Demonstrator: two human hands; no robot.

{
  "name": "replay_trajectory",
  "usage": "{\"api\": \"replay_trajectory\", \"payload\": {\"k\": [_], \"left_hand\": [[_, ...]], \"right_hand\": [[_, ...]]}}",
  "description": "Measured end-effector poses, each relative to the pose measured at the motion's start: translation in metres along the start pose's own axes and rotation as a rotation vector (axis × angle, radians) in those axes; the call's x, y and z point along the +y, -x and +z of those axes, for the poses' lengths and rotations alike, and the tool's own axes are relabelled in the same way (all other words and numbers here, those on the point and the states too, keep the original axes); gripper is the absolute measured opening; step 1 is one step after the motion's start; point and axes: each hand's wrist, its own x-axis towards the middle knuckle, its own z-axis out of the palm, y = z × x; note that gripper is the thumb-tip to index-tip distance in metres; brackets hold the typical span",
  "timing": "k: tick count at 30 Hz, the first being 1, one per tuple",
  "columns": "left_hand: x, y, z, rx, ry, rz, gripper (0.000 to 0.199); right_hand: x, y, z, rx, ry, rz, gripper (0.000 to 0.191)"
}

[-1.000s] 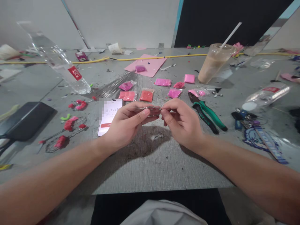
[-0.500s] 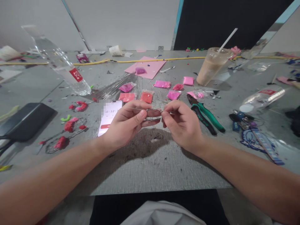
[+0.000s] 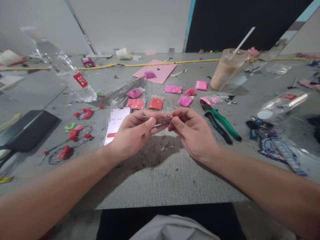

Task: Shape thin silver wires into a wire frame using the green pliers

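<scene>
Between my two hands is a small loop of thin twisted wire, held above the table with loose wire ends sticking out to both sides. My left hand pinches its left end between thumb and fingers. The right end is pinched by my right hand, thumb on top. Just beyond my hands lie an orange-red packet and several pink packets of soft material. A phone showing a timer lies partly behind my left hand. Green-and-black pliers rest to the right of my right hand.
Wire pieces with red lumps lie at left, near a black flat device. A water bottle stands behind them. An iced drink cup stands back right; a bottle on its side and keys lie right. A yellow cable crosses the back.
My right hand has turned slightly, its thumb now pressing on the wire's right end. The two wire strands, apart before, now look closer together. My left hand has barely moved.
</scene>
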Motion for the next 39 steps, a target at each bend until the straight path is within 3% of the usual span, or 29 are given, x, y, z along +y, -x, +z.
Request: {"api": "replay_trajectory", "payload": {"k": [5,12,32,39], "left_hand": [[-0.0003,0.0002,-0.0015,-0.023,-0.007,0.007,0.009],[-0.0009,0.0009,-0.0006,0.054,0.018,0.024,0.007],[-0.0003,-0.0002,0.0042,0.1,0.006,-0.019,0.012],[-0.005,0.0008,0.0031,0.178,-0.086,0.034,0.003]], "right_hand": [[-0.004,0.0022,0.0028,-0.006,-0.075,0.004,0.014],[-0.0064,0.0018,0.006,0.026,-0.172,0.112,0.02],[-0.0029,0.0014,0.0023,-0.021,-0.006,-0.041,0.008],[-0.001,0.0041,0.002,-0.018,0.017,-0.033,0.007]]}}
